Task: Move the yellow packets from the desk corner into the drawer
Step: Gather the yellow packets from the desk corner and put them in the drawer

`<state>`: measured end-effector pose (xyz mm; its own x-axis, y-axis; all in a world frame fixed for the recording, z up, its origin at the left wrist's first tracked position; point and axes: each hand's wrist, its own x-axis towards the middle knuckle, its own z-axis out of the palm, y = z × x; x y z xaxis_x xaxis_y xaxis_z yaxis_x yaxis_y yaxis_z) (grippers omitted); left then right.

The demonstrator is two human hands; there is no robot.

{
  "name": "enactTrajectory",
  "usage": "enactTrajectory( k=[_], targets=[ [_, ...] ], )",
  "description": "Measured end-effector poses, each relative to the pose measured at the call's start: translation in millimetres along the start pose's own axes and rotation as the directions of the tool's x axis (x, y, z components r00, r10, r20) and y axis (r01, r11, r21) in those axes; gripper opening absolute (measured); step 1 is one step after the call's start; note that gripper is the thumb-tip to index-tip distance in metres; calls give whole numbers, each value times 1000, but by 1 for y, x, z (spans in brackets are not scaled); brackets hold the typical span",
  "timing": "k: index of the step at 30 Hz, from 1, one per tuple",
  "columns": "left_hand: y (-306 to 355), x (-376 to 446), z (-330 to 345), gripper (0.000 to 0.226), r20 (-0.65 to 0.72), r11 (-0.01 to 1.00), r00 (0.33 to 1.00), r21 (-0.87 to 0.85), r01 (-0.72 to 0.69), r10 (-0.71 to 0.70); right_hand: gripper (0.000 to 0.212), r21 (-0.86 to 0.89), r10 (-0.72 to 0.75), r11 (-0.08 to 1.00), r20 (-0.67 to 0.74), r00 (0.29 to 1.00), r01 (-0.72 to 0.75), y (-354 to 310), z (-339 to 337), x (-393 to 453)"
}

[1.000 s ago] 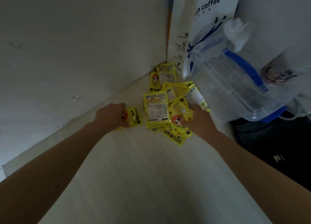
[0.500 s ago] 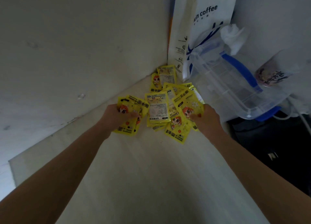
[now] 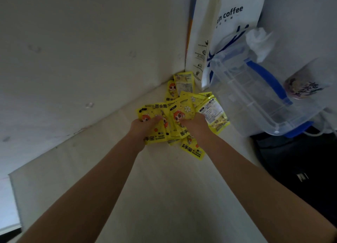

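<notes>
Both hands at the surface corner. Left hand grips a bunch of packets; right hand grips more, fanned upward. Several packets lie loose against the wall, beside a paper bag and clear box.

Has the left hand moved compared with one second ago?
Yes. The left hand moved right, away from the wall, toward the right hand, and now grips yellow packets nearer the white coffee bag.
</notes>
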<state>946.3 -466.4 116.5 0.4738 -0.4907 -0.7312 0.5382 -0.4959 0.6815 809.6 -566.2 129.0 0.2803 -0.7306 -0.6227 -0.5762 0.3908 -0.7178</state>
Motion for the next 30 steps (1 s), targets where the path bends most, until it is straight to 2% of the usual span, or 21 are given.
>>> enactTrajectory(
  k=[2,7,10,14,18,23,26,30],
  targets=[
    [-2,1,3,28,16,1000,1000,-30,-3,4,53,11,-2,1000,-2,1000,2,-1,2,1],
    [-7,-1,3,22,-12,999,1000,-46,10,-11,61,-10,-23,1000,-8,1000,23,2,1,-8],
    [-14,-8,0,29,-27,998,999,-63,22,-24,60,-13,-5,1000,-8,1000,5,10,2,-14],
    [-32,-27,-7,34,-23,995,998,-87,49,-51,56,48,76,996,47,996,-78,29,-3,-31],
    [-54,-57,-13,34,-2,992,998,-105,68,-69,54,188,85,978,46,995,-92,47,-16,-59],
    [-79,-98,-20,32,36,997,999,-59,43,-41,45,214,47,976,-33,998,-39,75,-31,-94],
    [-93,-121,-23,24,76,1000,997,6,-8,7,45,234,81,970,-55,995,-66,94,-39,-114],
    [-115,-146,-26,26,126,996,992,80,-28,17,46,269,97,960,-78,992,-72,123,-48,-147]
  ],
)
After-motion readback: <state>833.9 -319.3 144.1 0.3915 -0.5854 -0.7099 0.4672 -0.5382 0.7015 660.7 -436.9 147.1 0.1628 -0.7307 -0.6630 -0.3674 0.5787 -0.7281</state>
